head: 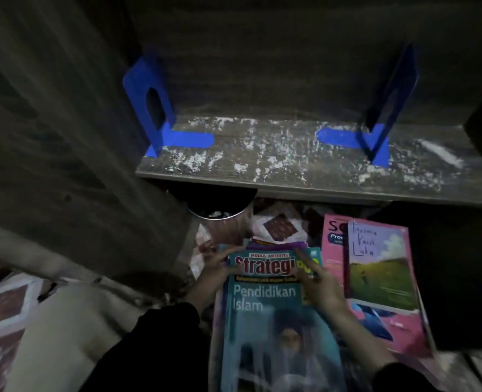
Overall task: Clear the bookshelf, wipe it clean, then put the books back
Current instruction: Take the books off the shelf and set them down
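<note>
Two blue bookends (pixel 149 103) stand on the dusty, white-flecked shelf (pixel 276 162); the left hand (pixel 214 268) grips the teal book (pixel 262 309), while the right hand (pixel 321 290) lays straight fingers (pixel 304 258) on its cover.

Shelf board (pixel 290 176): grey wood grain, matt and rough-looking, flecked with white powdery residue.
Left bookend (pixel 146 91): blue, smooth, faint sheen; metal or plastic cannot be told.
Right bookend (pixel 386 108): the same smooth blue finish.
Teal workbook (pixel 268 321): paper cover, glossy, streaked with reflected light.
Pink book (pixel 331 250): glossy paper cover.
Meadow-cover book (pixel 381 267): printed paper cover, duller.
Left sleeve (pixel 149 349): black cloth, matt.
Floor covering (pixel 5 306): patterned, matt; material blurred.
</note>
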`<state>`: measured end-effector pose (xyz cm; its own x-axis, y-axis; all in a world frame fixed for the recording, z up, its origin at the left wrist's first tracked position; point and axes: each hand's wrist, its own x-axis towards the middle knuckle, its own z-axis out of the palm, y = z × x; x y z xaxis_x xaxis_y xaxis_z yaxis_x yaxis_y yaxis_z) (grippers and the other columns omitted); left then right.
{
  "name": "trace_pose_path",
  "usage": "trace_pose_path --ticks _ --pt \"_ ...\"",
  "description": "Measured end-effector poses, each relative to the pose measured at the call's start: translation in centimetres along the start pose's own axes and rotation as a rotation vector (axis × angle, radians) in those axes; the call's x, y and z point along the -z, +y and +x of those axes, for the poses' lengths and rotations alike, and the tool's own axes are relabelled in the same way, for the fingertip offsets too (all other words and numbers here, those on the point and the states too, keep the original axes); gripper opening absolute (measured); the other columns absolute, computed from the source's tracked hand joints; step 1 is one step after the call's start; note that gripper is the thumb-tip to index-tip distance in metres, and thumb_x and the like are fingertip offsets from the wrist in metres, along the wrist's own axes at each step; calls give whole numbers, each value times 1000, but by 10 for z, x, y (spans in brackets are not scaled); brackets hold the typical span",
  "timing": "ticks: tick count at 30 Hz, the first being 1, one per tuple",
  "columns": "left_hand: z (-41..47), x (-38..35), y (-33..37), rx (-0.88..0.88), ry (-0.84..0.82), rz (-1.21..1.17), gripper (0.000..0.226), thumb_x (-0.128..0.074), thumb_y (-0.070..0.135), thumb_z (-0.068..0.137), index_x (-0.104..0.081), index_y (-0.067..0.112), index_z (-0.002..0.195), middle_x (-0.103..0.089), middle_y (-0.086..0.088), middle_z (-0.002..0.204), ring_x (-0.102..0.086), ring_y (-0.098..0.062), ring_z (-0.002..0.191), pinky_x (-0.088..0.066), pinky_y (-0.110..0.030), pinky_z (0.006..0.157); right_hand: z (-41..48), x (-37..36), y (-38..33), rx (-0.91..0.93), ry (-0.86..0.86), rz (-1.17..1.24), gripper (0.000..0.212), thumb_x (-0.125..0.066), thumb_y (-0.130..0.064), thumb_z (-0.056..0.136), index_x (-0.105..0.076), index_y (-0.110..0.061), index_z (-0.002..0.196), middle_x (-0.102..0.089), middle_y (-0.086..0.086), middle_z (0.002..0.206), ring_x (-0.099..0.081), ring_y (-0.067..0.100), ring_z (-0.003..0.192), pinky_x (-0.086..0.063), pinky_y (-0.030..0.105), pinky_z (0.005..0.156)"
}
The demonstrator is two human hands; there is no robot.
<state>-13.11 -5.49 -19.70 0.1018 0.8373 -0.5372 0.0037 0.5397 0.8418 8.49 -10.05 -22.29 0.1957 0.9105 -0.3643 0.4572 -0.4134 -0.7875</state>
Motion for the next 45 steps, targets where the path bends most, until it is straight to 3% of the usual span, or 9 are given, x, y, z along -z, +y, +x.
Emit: trace_pose_path --ticks 3,6,8,15,20,27,33,38,45 --pt "36 6 -20 103 13 -57 49 -65 -15 74 -69 17 112 -69 -16 113 -65 -37 104 -50 -51 95 23 -19 17 -72 -23 -26 48 -53 -38 95 -30 -52 135 -66 3 103 -66 22 74 -54 34 63" --pt "72 5 -32 113 28 -64 50 -62 -14 80 -66 19 117 -74 -7 102 -69 -28 95 -57 -41 82 46 -32 25 -87 -14 10 46 -49 -35 98 -29 -52 135 -63 -4 97 -60 6 68 -49 15 58" --pt "91 0 -34 111 25 -58 49 -59 -13 83 -64 22 118 -75 1 93 -72 -17 83 -59 -29 68 61 -38 31 -120 -13 93 46 -49 -33 98 -32 -51 137 -64 -3 97 -63 7 73 -52 19 63" --pt "150 -14 -43 77 -52 9 54 -59 -12 84 -58 17 129 -69 0 112 -70 -7 89 -55 -19 69 100 -47 53 -171 47 151 47 -48 -35 98 -32 -53 138 -66 1 93 -66 17 72 -58 35 60" --pt "166 -17 -56 129 -33 -20 56 -58 -16 83 -55 12 132 -74 -2 97 -71 -16 85 -56 -24 66 116 -59 68 -204 83 99 45 -50 -38 97 -36 -54 137 -65 3 105 -66 21 84 -57 47 72" --pt "174 -22 -65 68 -49 146 56 -54 -12 88 -44 8 140 -59 -20 127 -65 -23 97 -57 -34 83 117 -68 72 -265 194 87 49 -51 -28 97 -36 -57 133 -68 7 108 -64 25 93 -53 50 81" --pt "161 -20 -93 -3 -51 588 80 -59 51 88 -5 56 145 -21 -13 156 -42 -36 132 -46 -56 98 122 -67 72 -336 172 -64 50 -45 -26 99 -34 -46 143 -59 14 116 -59 31 100 -50 44 86" --pt "150 -15 -131 182 73 496 120 -49 90 58 9 39 150 -34 -12 153 -42 -34 133 -40 -54 104 117 -62 61 -370 99 -123 59 -53 -35 95 -25 -47 146 -41 18 128 -53 39 108 -46 43 92" --pt "168 -11 -153 96 109 784 91 -45 76 74 6 49 145 -38 -20 146 -51 -39 121 -46 -57 95 119 -61 52 -377 80 -200 68 -61 -38 90 -25 -43 147 -32 16 132 -42 40 120 -41 48 95"
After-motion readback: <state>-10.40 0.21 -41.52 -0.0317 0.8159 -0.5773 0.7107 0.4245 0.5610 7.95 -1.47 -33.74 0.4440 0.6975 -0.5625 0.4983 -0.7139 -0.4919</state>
